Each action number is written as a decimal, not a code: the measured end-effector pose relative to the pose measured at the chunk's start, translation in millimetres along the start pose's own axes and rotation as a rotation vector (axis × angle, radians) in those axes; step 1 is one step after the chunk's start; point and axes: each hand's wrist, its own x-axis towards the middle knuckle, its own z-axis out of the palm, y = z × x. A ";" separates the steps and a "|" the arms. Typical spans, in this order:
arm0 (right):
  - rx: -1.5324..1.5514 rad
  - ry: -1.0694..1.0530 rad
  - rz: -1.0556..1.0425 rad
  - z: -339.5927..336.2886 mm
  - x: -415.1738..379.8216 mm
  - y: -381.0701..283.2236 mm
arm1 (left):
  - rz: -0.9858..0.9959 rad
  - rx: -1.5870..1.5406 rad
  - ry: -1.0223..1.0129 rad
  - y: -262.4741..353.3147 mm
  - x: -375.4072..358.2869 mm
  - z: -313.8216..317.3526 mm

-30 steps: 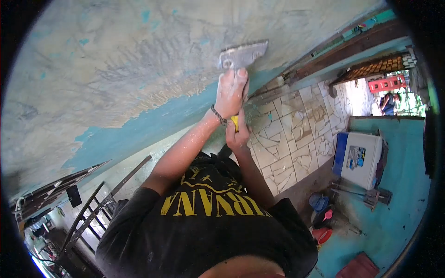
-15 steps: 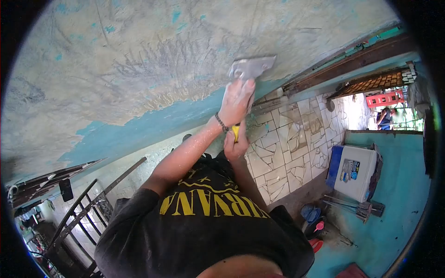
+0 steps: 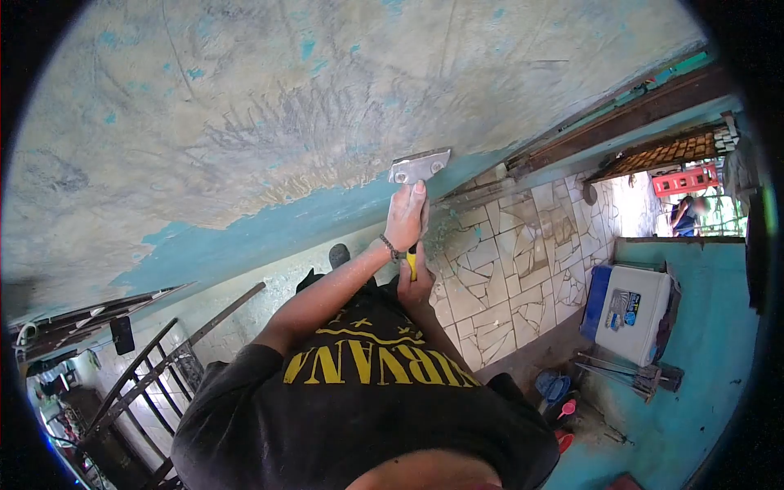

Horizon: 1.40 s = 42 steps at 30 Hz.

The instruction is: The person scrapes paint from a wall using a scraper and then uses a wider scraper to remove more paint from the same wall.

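Note:
A wide metal scraper (image 3: 420, 166) lies with its blade against the patchy grey wall (image 3: 269, 98), near the edge of the bare turquoise strip. My left hand (image 3: 404, 219), dusty and with a dark bracelet at the wrist, is closed round the scraper just below its head. Lower down, my right hand (image 3: 416, 287) is wrapped round the yellow and black handle (image 3: 412, 260) of the same tool. Part of the right fingers is hidden behind the handle.
Broken-tile flooring (image 3: 498, 261) extends to the right. Beyond it stand a white and blue cooler (image 3: 630, 314), a blue basket (image 3: 552, 385) and metal rods (image 3: 616, 369). A dark railing (image 3: 147, 380) is at lower left. A person (image 3: 686, 216) is outside at far right.
Both hands and the scraper have moved down in the view, toward my body. The blade has gone from the grey surface to near the turquoise strip. My grip looks the same.

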 end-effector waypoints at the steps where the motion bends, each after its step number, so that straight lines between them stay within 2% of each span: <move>1: -0.008 -0.010 -0.017 -4.1 2.6 -2.9 | -0.024 -0.043 0.005 -0.2 -0.5 3.9; 4: -0.015 0.000 -0.065 -15.0 5.2 -14.4 | -0.119 -0.065 0.007 -2.7 -3.7 6.4; 6: -0.003 0.053 -0.117 -12.6 18.6 -16.0 | 0.321 0.280 0.156 1.5 10.5 9.1; 7: 0.014 0.118 -0.167 -12.4 37.0 -30.7 | 0.803 0.605 0.306 36.2 32.1 8.3; 9: 0.017 0.157 -0.188 -16.1 80.2 -56.8 | 0.802 0.611 0.180 83.4 57.8 3.0; 12: 0.040 0.149 -0.204 -27.1 106.4 -79.3 | 0.881 0.557 0.148 136.7 88.5 0.0; 13: 0.051 0.137 -0.203 -29.2 113.2 -81.9 | 0.859 0.570 0.104 136.9 88.2 -1.3; 16: 0.008 0.147 -0.280 -25.4 89.3 -57.0 | 0.833 0.573 0.234 106.8 67.5 6.6; 17: -0.008 0.087 -0.173 -22.7 68.3 -40.5 | 0.783 0.568 0.241 89.0 54.6 7.7; 20: -0.013 0.053 -0.058 -14.9 24.6 -22.6 | 0.608 0.545 0.224 24.4 15.9 11.4; 23: -0.063 -0.002 -0.043 -8.2 1.6 1.3 | 0.423 0.449 0.142 -5.4 1.9 12.4; 25: -0.007 0.033 -0.068 -6.6 10.6 -5.0 | 0.439 0.424 0.137 7.5 8.0 10.6; 30: 0.042 0.066 -0.072 -17.7 41.5 -41.3 | 0.737 0.474 0.288 72.6 43.3 14.7; 33: 0.066 0.053 -0.035 -19.4 49.0 -48.2 | 0.503 0.330 0.054 84.3 43.4 4.9; 35: 0.064 -0.016 0.058 -19.4 36.2 -34.6 | 0.530 0.368 0.115 72.8 36.3 5.8; 36: 0.012 0.015 -0.022 -18.5 31.8 -30.8 | 0.544 0.385 0.147 63.5 31.0 7.9; 37: -0.040 0.046 -0.102 -16.6 27.2 -27.1 | 0.639 0.490 0.276 53.6 27.0 11.9; 38: -0.090 0.074 -0.184 -14.7 21.5 -22.4 | 0.411 0.326 0.184 43.2 20.3 10.8; 39: -0.073 0.023 -0.097 -15.6 16.6 -22.3 | 0.181 0.161 0.094 37.8 13.2 6.4; 42: -0.046 0.069 -0.189 -14.9 21.4 -20.0 | 0.392 0.189 0.185 21.9 26.9 13.0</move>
